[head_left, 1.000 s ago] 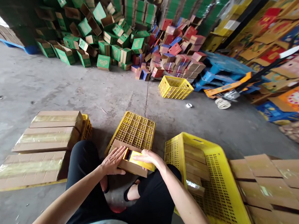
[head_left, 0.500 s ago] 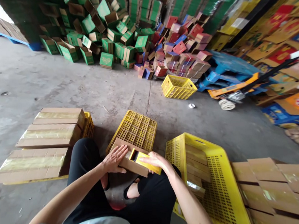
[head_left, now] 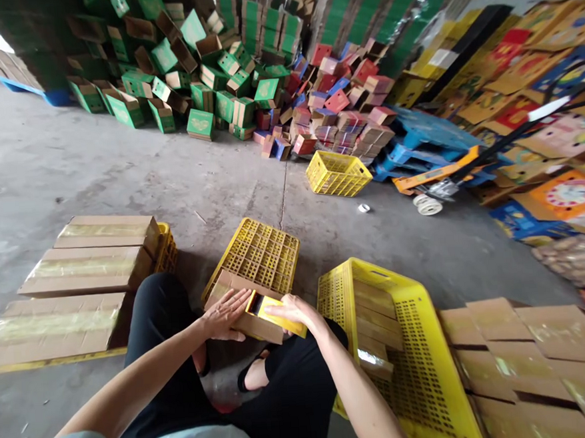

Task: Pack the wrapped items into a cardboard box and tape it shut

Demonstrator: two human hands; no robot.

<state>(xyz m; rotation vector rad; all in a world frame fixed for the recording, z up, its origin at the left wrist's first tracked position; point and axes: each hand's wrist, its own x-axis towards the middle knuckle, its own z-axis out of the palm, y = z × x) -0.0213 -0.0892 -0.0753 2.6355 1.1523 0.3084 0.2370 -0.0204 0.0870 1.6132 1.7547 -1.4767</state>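
A long brown cardboard box [head_left: 263, 328] lies across in front of my knees, over the near edge of an upturned yellow crate [head_left: 262, 251]. My left hand [head_left: 225, 315] rests on its top with the fingers stretched flat. My right hand [head_left: 291, 309] is closed around a yellow tape dispenser [head_left: 282, 318], which sits on the box's upper face. The dispenser's dark open end faces my left fingertips, which are right beside it. Its underside and the tape beneath are hidden.
Taped boxes [head_left: 83, 270] lie on a yellow crate at my left. At my right stands a yellow basket [head_left: 422, 350] holding narrow boxes, with more taped boxes [head_left: 523, 363] beyond. Farther off are a yellow crate [head_left: 338, 174], an orange pallet jack [head_left: 439, 174], blue pallets and heaped cartons [head_left: 224, 97].
The view has turned slightly right, so the surroundings sit farther left. My left fingertips are now closer to the dispenser. The right hand keeps its hold on it.
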